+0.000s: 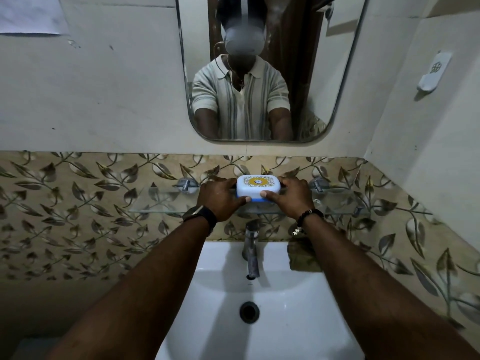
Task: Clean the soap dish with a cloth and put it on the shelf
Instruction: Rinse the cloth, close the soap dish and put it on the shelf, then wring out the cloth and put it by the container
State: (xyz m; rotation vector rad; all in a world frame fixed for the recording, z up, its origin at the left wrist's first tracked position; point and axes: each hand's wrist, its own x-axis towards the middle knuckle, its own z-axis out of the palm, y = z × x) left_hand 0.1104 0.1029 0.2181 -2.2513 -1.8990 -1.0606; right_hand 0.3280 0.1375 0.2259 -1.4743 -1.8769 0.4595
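I see both arms reaching out over the basin (285,320) to the glass shelf (155,201) that is fixed to the leaf-patterned tiles (78,216). The soap dish (258,187) is at the middle of that shelf, between its two metal brackets (185,183), level, with its lid closed. The lid is white with a round yellow emblem, and the base is blue. I cannot tell whether the base bears fully on the glass.

The left hand (220,197) holds the dish's left end and the right hand (292,196) holds its right end. Each grip is clamped on the dish, with the thumb curled onto the near edge and the fingers wrapped round the end, mostly hidden behind it. The left wrist carries a dark watch (200,215) and the right a beaded bracelet (309,215).

Directly below the shelf, a metal tap (252,253) points down into the white basin, and the dark drain (249,312) is nearer to me. A brownish mottled patch (305,255) lies on the basin's back right rim, just beside the tap (whether it is a cloth I cannot say).

Above the tiles hangs a round-cornered mirror (311,74), which reflects a person in a striped short-sleeved shirt. A small white holder (435,72) is fixed to the right-hand wall, well apart from the shelf.
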